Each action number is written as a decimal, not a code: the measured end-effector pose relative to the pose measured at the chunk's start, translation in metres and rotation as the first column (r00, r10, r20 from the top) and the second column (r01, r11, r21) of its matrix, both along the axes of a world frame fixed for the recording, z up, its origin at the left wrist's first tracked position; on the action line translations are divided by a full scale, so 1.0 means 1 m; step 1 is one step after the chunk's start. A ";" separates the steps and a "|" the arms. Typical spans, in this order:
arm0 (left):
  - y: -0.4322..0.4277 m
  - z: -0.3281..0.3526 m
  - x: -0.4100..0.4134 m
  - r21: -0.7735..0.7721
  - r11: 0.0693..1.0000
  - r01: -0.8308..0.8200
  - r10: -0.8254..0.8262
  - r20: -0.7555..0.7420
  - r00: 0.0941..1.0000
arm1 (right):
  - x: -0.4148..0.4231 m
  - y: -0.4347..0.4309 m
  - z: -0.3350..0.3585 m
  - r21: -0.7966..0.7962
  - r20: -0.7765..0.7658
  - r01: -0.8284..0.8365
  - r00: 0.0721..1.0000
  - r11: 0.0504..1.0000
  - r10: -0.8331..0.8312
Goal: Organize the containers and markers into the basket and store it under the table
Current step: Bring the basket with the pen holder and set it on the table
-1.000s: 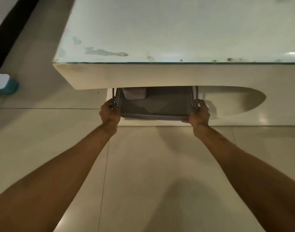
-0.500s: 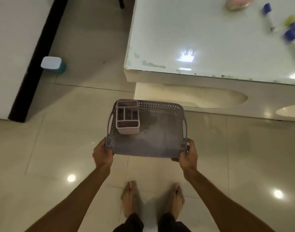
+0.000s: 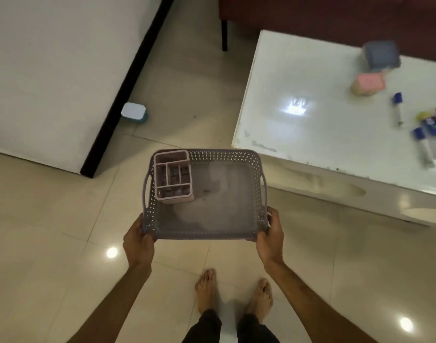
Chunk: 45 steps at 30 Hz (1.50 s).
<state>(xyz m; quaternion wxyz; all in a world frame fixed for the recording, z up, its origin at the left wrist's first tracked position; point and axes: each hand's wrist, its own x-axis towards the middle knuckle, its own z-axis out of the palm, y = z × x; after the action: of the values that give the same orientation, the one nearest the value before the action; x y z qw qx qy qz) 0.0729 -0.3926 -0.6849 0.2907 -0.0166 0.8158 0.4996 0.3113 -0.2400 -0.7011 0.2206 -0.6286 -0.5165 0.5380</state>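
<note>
Left hand point(image 3: 139, 240) is clamped on the near-left corner of the perforated grey basket point(image 3: 236, 233); right hand point(image 3: 270, 237) is clamped on its near-right corner. Basket is held level above the tiled floor point(image 3: 51, 219), off the white table's point(image 3: 298, 82) near-left corner. A pink divided organizer point(image 3: 173, 179) is seated in the basket's far-left corner. On the table, well right of the basket: a blue-grey container point(image 3: 381, 56), a pink container point(image 3: 369, 84), several blurred markers point(image 3: 397, 108). A white-lidded teal box point(image 3: 134, 112) is seen on the floor, beyond the basket to the left.
</note>
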 end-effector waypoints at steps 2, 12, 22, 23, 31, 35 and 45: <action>0.014 0.028 -0.004 0.016 0.999 0.037 -0.037 -0.022 0.999 | -0.006 0.014 0.022 0.037 -0.019 -0.002 1.000 0.999 0.002; 0.183 0.072 0.013 0.115 0.975 0.192 -0.179 -0.110 0.978 | 0.035 0.156 0.054 0.041 -0.191 0.196 0.964 0.980 -0.185; 0.383 0.029 0.068 0.197 0.951 0.239 -0.242 -0.012 0.970 | 0.100 0.333 0.021 0.092 0.069 0.254 0.963 0.963 -0.260; 0.396 0.023 0.070 0.194 0.951 0.241 -0.244 -0.010 0.970 | 0.102 0.344 0.019 0.089 0.076 0.250 0.963 0.964 -0.257; 0.422 0.001 0.065 0.059 0.945 0.321 -0.325 0.081 0.942 | 0.109 0.366 0.010 0.053 0.090 0.195 0.976 0.979 -0.200; 0.422 0.020 0.050 0.058 0.946 0.318 -0.323 0.124 0.938 | 0.091 0.357 0.036 0.220 0.276 0.178 0.932 0.959 -0.236; 0.404 0.087 -0.065 0.052 0.939 0.340 -0.341 0.023 0.940 | -0.095 0.338 0.109 0.497 0.366 -0.399 0.902 0.771 0.230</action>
<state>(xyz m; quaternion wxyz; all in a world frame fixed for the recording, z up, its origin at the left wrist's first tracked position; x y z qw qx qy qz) 0.0080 0.0115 -0.5983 0.3858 0.1238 0.7898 0.4604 0.2161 0.0979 -0.5923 0.2245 -0.5097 -0.7761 0.2956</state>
